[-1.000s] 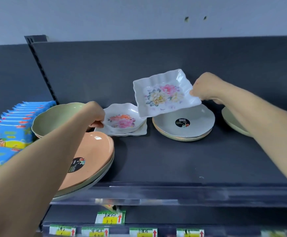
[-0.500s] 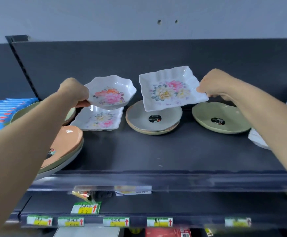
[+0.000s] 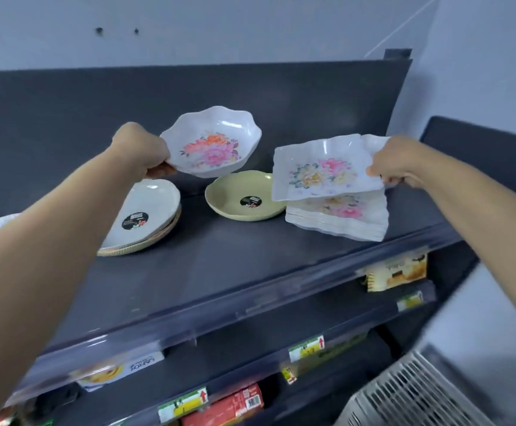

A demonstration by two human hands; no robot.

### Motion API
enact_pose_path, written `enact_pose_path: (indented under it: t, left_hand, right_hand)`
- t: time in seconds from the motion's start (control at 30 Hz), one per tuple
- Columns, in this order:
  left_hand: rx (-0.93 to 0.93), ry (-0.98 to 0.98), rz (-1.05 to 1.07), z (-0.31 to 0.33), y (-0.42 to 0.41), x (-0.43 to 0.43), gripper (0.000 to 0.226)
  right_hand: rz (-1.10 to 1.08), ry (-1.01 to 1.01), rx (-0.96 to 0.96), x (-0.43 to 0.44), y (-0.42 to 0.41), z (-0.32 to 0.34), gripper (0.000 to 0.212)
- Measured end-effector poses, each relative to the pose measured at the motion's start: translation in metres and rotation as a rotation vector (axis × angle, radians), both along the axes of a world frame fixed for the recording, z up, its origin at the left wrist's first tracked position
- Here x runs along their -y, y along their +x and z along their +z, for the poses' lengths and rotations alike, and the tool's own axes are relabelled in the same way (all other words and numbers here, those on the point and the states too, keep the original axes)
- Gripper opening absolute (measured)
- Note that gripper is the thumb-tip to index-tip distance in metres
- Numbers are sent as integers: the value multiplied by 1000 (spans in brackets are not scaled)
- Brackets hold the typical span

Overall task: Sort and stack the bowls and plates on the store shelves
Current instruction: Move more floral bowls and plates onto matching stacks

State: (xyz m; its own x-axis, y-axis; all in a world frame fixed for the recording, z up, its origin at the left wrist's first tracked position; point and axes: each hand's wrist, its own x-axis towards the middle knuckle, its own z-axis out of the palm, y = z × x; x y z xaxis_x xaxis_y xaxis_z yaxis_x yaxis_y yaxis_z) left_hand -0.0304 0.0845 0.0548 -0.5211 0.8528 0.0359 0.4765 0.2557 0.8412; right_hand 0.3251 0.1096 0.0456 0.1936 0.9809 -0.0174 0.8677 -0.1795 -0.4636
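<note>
My left hand (image 3: 141,152) grips the rim of a round scalloped white bowl with pink flowers (image 3: 212,142), held in the air above the shelf. My right hand (image 3: 396,162) pinches the right edge of a square white floral plate (image 3: 324,170), which hovers just over a stack of matching square plates (image 3: 339,219) at the shelf's right end. Between them a pale green plate (image 3: 241,195) with a black sticker lies on the dark shelf (image 3: 219,262). A stack of grey and tan round plates (image 3: 146,222) sits below my left forearm.
The shelf's clear front lip (image 3: 250,309) runs across below the plates. Lower shelves hold boxed goods (image 3: 398,272) and price tags (image 3: 307,348). A white slatted basket (image 3: 410,395) is at bottom right. The wall corner closes off the right side.
The view has swung right along the shelf. Both hands carried their dishes rightward; the square plate now hovers over a stack of matching plates, and the bowl is lifted higher.
</note>
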Motion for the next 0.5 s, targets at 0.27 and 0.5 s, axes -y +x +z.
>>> enact_pose_path:
  t: [0.27, 0.5]
  left_hand:
    - [-16, 10, -225, -6, 77, -29, 24]
    - [-38, -19, -313, -16, 100, -59, 19]
  right_hand:
    - [-73, -170, -182, 9, 39, -25, 29]
    - [-70, -191, -222, 3, 44, -34, 26]
